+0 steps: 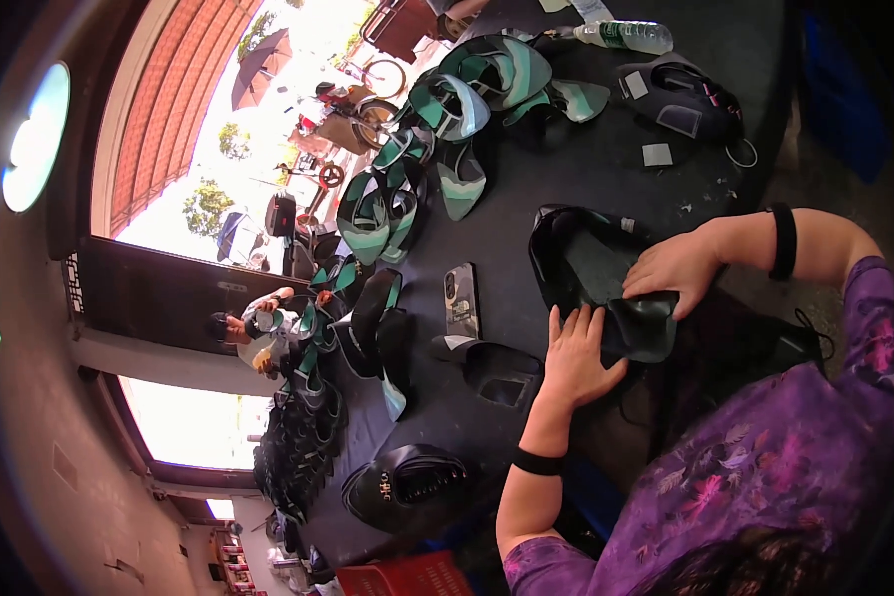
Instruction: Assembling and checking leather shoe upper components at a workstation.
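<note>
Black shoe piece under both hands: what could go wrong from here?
1. The left hand and right hand press the black shoe piece near the table edge; it might slide off.
2. The phone lies close beside the left hand and could get knocked.

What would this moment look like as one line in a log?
left hand: flat on black shoe piece | right hand: pressing same piece | nearby: phone, green-black pieces | surface: dark table
</note>
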### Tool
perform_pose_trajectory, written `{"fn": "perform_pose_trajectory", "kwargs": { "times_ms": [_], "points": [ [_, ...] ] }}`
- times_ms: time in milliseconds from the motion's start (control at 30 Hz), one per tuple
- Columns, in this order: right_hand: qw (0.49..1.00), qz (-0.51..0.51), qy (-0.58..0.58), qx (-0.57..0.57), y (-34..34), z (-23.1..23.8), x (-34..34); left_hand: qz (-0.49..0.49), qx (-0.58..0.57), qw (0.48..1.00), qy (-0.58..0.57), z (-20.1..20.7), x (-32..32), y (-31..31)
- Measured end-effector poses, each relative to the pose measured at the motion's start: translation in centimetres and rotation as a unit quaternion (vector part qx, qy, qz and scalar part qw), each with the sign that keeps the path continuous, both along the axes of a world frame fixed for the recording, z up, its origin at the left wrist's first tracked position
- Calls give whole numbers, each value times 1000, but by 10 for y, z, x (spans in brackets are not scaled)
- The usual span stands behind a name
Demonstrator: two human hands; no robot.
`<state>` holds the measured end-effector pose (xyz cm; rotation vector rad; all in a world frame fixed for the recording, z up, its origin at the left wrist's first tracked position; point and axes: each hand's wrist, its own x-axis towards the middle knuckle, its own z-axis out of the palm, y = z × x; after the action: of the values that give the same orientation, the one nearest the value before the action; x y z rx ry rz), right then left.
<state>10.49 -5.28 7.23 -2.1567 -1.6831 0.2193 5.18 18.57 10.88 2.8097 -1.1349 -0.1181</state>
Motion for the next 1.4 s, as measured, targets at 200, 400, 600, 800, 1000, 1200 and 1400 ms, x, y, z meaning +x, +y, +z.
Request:
{"fn": "perform_pose_trajectory", "kwargs": {
  "times_ms": [200,400,600,800,1000,1200,1400],
  "points": [
    [995,-41,-55,76,16,-10,-18,1,52,991,-127,-22,-3,-3],
    [952,-148,214,163,10,-15,-16,-25,12,999,-46,-18,4,-2],
    [974,-41,117,187,8,-27,-12,-48,40,993,-96,-24,-3,13],
    [988,-17,-85,127,-4,-28,-16,-35,91,983,-157,-44,-15,2],
    [983,-7,-178,48,-18,-19,-40,-8,202,960,-195,-52,-20,-12],
    [954,-87,-276,75,30,-30,-68,33,188,966,-173,-55,-27,2],
    [960,-45,-235,148,18,-32,-61,47,74,996,-27,-35,-16,25]
  ]
}}
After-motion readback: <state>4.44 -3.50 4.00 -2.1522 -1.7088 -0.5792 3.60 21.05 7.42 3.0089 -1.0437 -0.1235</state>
